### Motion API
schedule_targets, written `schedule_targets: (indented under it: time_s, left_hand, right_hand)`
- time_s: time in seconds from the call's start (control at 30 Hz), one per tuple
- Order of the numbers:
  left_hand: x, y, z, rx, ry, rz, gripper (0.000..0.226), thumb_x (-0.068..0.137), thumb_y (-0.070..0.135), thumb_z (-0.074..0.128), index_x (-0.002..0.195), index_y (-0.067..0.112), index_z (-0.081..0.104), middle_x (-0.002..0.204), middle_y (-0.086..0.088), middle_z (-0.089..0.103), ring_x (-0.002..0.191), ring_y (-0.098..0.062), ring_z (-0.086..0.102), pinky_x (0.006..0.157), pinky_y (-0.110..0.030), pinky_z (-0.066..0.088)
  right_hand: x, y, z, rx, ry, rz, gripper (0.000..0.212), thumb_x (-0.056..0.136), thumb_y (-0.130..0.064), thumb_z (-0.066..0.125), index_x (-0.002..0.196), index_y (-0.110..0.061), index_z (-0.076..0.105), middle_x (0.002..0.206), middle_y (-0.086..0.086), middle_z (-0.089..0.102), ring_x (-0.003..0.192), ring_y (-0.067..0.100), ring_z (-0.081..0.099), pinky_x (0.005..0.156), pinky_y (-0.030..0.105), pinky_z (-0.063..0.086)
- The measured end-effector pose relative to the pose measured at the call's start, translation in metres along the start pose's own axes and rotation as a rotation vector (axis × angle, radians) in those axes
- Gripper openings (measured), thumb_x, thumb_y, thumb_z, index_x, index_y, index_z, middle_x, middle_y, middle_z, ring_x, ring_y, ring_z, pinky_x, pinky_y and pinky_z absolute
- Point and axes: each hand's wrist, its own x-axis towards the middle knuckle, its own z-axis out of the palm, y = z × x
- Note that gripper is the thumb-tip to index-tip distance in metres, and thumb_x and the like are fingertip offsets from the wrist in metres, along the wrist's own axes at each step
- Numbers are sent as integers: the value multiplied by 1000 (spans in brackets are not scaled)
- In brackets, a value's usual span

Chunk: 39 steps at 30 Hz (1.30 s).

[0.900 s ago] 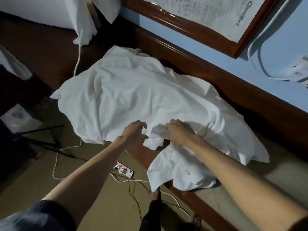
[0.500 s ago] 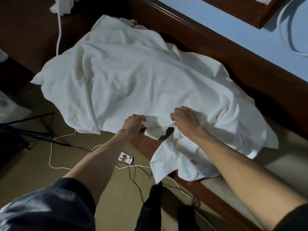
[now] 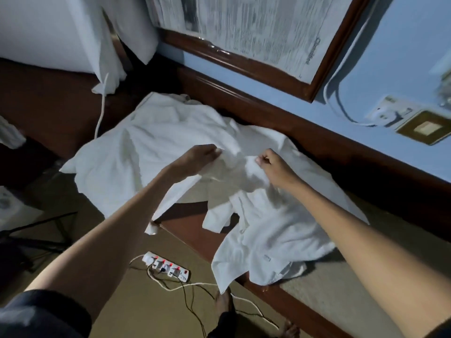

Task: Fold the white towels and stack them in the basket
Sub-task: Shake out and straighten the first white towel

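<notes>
Not much to read here, tbh. The framed newspaper (image 3: 256,28) on the wall had a sideways heading down its right side, but it was smeared with blur. I wouldn't swear to the word. The second towel (image 3: 273,230), lying under the right forearm, had a small tag (image 3: 268,259), way too tiny to make out.

Both hands had the big towel (image 3: 146,152) by its near edge. The left hand (image 3: 197,159) and the right hand (image 3: 275,167) each pinched the cloth between thumb and fingers, close together but apart. The rest of that towel was spread over the ledge (image 3: 280,296) against the blue wall, with the far side rumpled. On the floor below sat a power strip (image 3: 168,265) with red switches.

Compared to half a second before: the hands had been down low on the edge near the wood rim, and now they'd come up with it, so the edge hung in the air and some beige ledge top showed underneath. The gold lettering on the towel's left side had gone out of sight. The view had also tipped up, bringing in the newspaper and a wall socket (image 3: 390,113).
</notes>
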Motion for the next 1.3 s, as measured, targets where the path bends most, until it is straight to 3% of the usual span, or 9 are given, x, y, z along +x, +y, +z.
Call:
schedule_targets:
  time_s: [0.17,0.23,0.33,0.4,0.57,0.8,1.07,1.17,1.3]
  left_hand:
    - [-3,124,10,-92,-34,177,32,110,25,47,97,-1,61,80,-2,51,72,-9,50,62,-19,41]
    - [-2,173,28,-71,-47,223,26,109,19,48,103,-1,64,92,-8,54,82,-14,51,68,-21,43]
    - [-8,241,62,1,-27,290,18,108,15,48,99,12,64,85,1,59,62,5,56,61,-11,44]
    - [-15,284,86,-4,-9,344,17,107,16,50,101,14,66,82,10,62,59,12,60,60,-7,46]
    - [-42,386,162,-5,-177,447,44,101,52,57,85,12,66,75,-4,66,63,-14,59,57,-25,47]
    - [-79,487,282,246,-384,709,35,79,39,88,111,37,75,110,10,74,97,-2,69,81,-17,57]
    - [-91,541,378,153,-224,861,11,88,24,80,85,13,81,80,3,76,71,0,65,67,-12,48]
    - [-84,552,403,144,-138,849,22,92,36,76,75,22,75,64,9,67,59,0,56,58,-16,42]
    - [-78,554,439,170,-152,747,34,97,42,67,74,18,68,64,9,62,52,0,53,52,-16,40]
  right_hand:
    - [-39,-37,-89,241,186,30,29,105,-34,49,124,-15,61,121,-4,58,118,15,52,96,30,36]
    - [-57,-42,-125,257,253,5,19,104,-33,53,103,-19,65,108,-2,63,109,19,55,95,34,38]
    - [-95,-47,-181,274,322,-22,32,103,-21,53,71,-21,55,75,-1,58,84,21,55,81,35,38]
    - [-129,-46,-219,264,381,-41,33,104,-18,52,71,-18,56,76,1,59,83,21,55,78,33,37]
    - [-213,-13,-320,361,596,7,23,96,-16,53,80,-12,69,88,11,70,88,26,64,81,37,45]
    - [-327,49,-448,428,800,37,14,99,-22,50,88,-14,48,88,10,47,79,23,44,71,34,31]
    - [-398,126,-522,286,886,164,32,100,-22,52,111,7,61,95,7,49,88,19,43,75,35,41]
    - [-414,150,-527,84,835,171,24,100,-25,53,94,-3,61,83,6,51,83,20,48,65,32,39]
    - [-426,179,-521,-79,636,171,26,97,-44,58,112,-23,57,112,-1,64,102,19,62,88,35,48]
